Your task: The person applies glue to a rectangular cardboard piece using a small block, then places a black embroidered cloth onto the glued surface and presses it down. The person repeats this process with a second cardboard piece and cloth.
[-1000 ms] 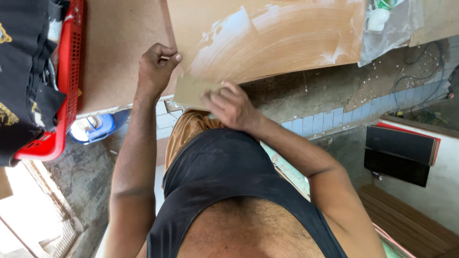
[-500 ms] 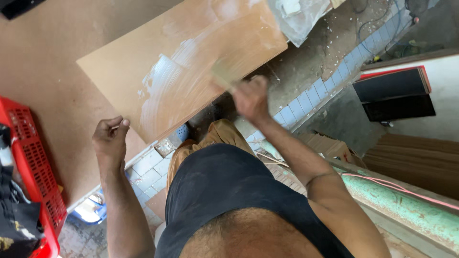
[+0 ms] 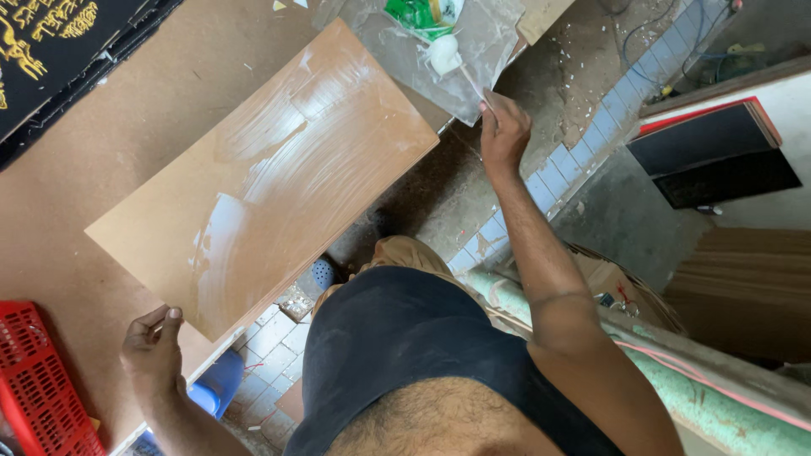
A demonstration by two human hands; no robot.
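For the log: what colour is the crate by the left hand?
Red, a slotted plastic crate, seen in the head view.

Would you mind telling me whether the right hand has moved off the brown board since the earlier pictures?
Yes. The right hand has left the smeared brown board and moved past its far corner to the clear plastic sheet.

A red plastic crate (image 3: 38, 384) sits at the lower left of the brown surface (image 3: 110, 135), with a black printed cloth (image 3: 51, 42) at the upper left. Below lie a blue-tiled floor (image 3: 591, 143), a blue stool (image 3: 221, 380) and a green pipe (image 3: 718, 405).
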